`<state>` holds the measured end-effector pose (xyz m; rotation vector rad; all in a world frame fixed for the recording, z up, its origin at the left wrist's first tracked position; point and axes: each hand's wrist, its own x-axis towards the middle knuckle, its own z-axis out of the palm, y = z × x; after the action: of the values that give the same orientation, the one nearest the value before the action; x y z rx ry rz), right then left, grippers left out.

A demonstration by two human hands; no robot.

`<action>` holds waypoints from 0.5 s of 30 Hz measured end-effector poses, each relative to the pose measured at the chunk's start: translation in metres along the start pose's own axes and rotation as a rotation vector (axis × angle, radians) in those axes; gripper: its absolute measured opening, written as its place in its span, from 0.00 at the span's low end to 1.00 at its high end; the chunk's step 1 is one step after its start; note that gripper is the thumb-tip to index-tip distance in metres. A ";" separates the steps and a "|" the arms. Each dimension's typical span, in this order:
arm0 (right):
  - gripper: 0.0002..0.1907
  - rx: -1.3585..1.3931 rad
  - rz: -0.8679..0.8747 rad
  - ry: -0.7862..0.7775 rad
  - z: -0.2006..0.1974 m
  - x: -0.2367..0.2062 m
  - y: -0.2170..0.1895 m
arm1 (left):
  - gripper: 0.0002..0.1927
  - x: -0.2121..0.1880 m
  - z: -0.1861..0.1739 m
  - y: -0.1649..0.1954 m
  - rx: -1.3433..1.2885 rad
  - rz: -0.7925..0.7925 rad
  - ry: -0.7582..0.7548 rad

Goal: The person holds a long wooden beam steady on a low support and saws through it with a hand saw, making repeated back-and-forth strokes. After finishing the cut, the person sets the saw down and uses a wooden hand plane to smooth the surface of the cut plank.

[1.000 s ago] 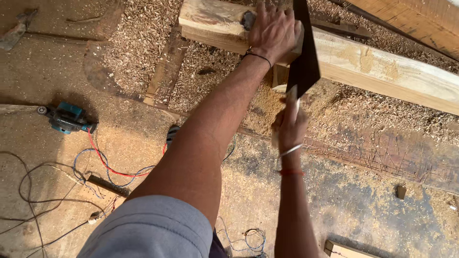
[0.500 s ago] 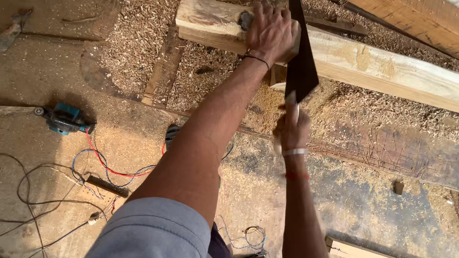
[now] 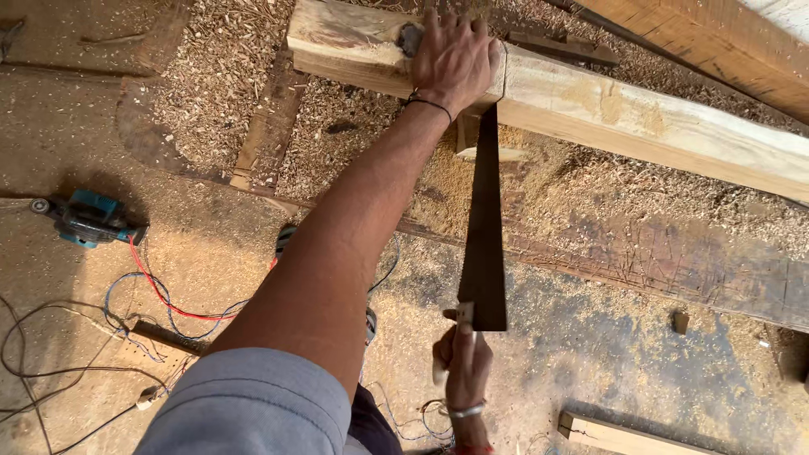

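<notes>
A long beam (image 3: 590, 109) is laid across the top of the view, w/ a second beam (image 3: 716, 38) behind it at upper right. The left hand (image 3: 453, 57) is pressed flat on top of the long beam, near its left end. A handsaw (image 3: 484, 240) is set below that hand, blade running from the beam's near edge back to the right hand (image 3: 462, 362), by which its handle is gripped. Sawdust (image 3: 211, 76) is spread left of & under the beam. A power tool (image 3: 84, 219) is placed far left on the floor, w/ cables (image 3: 160, 295) trailing right & nearer. A small block (image 3: 619, 436) is seen at bottom right.
</notes>
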<state>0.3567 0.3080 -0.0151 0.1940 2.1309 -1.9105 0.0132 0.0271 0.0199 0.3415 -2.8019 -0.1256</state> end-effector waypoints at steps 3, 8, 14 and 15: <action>0.26 -0.018 -0.089 -0.061 -0.025 -0.033 -0.058 | 0.27 -0.001 -0.001 0.000 -0.023 -0.005 -0.075; 0.30 -0.214 -0.150 -0.041 -0.010 0.015 -0.114 | 0.26 0.005 0.014 0.003 0.040 -0.007 0.078; 0.26 0.005 -0.149 -0.079 0.069 0.176 -0.135 | 0.25 0.004 0.030 -0.001 0.058 0.018 0.076; 0.25 -0.001 -0.127 -0.085 0.067 0.171 -0.131 | 0.25 0.004 0.030 -0.001 0.019 0.008 0.006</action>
<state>0.1646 0.2121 0.0540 -0.0239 2.1344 -1.9491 0.0005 0.0269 -0.0076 0.3347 -2.8000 -0.0965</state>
